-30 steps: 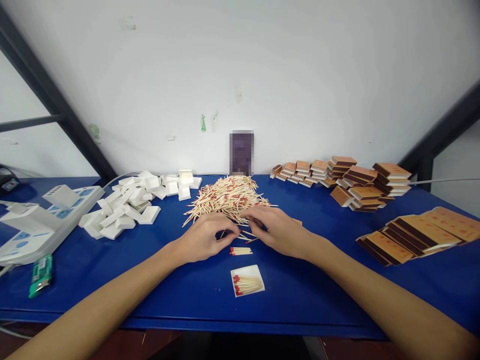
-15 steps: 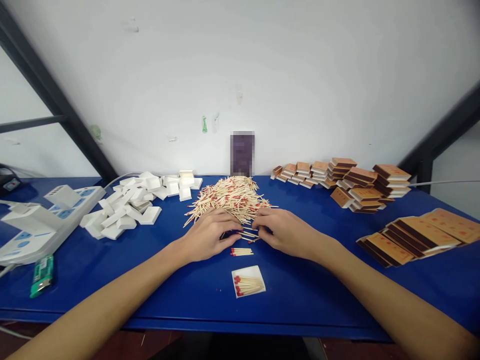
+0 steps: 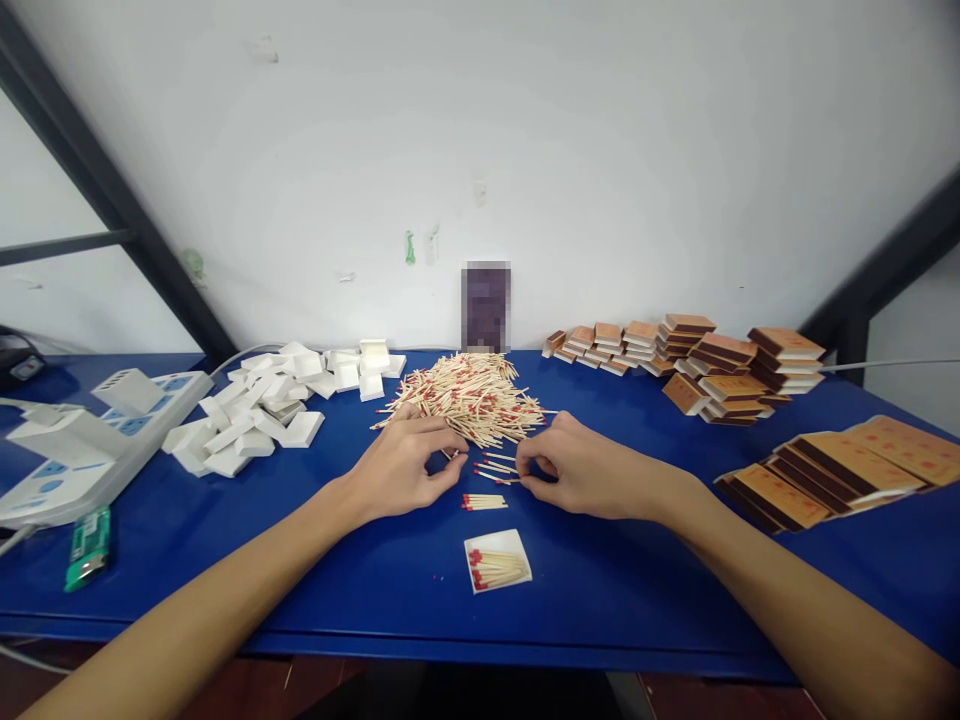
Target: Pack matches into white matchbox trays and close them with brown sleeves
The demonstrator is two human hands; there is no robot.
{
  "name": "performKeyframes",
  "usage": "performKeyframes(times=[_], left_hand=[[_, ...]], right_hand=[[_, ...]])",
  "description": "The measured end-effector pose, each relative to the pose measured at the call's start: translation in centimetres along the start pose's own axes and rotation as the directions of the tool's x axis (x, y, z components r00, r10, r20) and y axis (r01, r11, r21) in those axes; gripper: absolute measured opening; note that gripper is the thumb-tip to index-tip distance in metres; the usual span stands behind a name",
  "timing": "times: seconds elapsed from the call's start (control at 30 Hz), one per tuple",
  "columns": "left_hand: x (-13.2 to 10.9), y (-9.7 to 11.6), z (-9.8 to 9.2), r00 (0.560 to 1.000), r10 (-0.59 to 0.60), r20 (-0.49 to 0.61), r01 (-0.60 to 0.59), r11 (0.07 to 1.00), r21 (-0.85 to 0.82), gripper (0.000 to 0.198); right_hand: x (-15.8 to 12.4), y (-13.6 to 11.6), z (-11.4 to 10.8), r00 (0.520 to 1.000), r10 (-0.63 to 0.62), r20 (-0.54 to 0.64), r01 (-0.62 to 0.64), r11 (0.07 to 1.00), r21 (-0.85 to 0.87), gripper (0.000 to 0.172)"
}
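Note:
A heap of red-tipped matches (image 3: 469, 395) lies mid-table on the blue tabletop (image 3: 300, 560). My left hand (image 3: 401, 465) rests at the heap's near edge, fingers curled, thumb and forefinger pinching at loose matches. My right hand (image 3: 577, 465) sits opposite, fingers bent in a pinch over a few stray matches (image 3: 495, 465). Between and just below my hands lies a small aligned bundle of matches (image 3: 484, 501). Nearer to me a white open tray (image 3: 498, 561) holds several matches.
Empty white trays (image 3: 255, 410) are piled at the left. Orange-brown matchbox sleeves stand stacked at the back right (image 3: 712, 360) and lie fanned at the right (image 3: 832, 470). A white power strip (image 3: 82, 440) and green lighter (image 3: 86, 535) sit far left.
Both hands have drawn slightly apart and back from the heap, exposing a few loose matches between them. The small bundle and the white tray have not moved.

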State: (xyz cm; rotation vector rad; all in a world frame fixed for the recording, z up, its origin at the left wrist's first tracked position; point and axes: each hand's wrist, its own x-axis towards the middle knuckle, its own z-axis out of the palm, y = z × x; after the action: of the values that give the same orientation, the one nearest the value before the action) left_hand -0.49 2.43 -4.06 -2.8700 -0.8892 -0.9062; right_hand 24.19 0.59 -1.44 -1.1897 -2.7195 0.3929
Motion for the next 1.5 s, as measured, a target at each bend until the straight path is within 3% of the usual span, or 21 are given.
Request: performKeyframes(times=[0.13, 0.27, 0.43, 0.6, 0.7, 0.9, 1.2, 1.5], left_hand=[[0.0, -0.1, 0.1, 0.997, -0.005, -0.078, 0.001, 0.999, -0.043, 0.014], [-0.1, -0.2, 0.0, 0.999, -0.014, -0.044, 0.013, 1.000, -0.024, 0.019], [0.0, -0.3, -0.4, 0.998, -0.004, 0.062, 0.002, 0.999, 0.042, 0.034], [-0.4, 0.0, -0.9, 0.968, 0.057, 0.246, -0.034, 0.995, -0.098, 0.021], [-0.6, 0.1, -0.9, 0.951, 0.095, 0.295, -0.069, 0.993, -0.098, 0.026], [-0.8, 0.0, -0.6, 0.953, 0.120, 0.279, -0.120, 0.993, -0.016, 0.032], [-0.6, 0.1, -0.7, 0.945, 0.061, 0.322, -0.081, 0.996, 0.049, 0.031], [-0.6, -0.4, -0.8, 0.940, 0.153, 0.305, -0.138, 0.988, -0.072, 0.029]], right_hand=[[0.0, -0.5, 0.4, 0.999, 0.030, -0.038, -0.028, 0.999, 0.035, 0.009], [0.4, -1.2, 1.4, 0.995, 0.072, -0.075, -0.066, 0.995, 0.079, 0.011], [0.9, -1.3, 1.8, 0.986, 0.061, -0.156, -0.052, 0.997, 0.059, 0.014], [0.7, -0.6, 2.0, 0.972, 0.118, -0.204, -0.131, 0.990, -0.052, 0.017], [0.7, -0.7, 2.1, 0.971, 0.158, -0.181, -0.182, 0.975, -0.127, 0.021], [0.8, -1.2, 2.3, 0.970, 0.163, -0.180, -0.194, 0.966, -0.170, 0.027], [0.9, -0.7, 2.6, 0.965, 0.151, -0.214, -0.191, 0.964, -0.184, 0.030], [0.9, -1.4, 2.4, 0.977, 0.127, -0.170, -0.137, 0.990, -0.045, 0.018]])
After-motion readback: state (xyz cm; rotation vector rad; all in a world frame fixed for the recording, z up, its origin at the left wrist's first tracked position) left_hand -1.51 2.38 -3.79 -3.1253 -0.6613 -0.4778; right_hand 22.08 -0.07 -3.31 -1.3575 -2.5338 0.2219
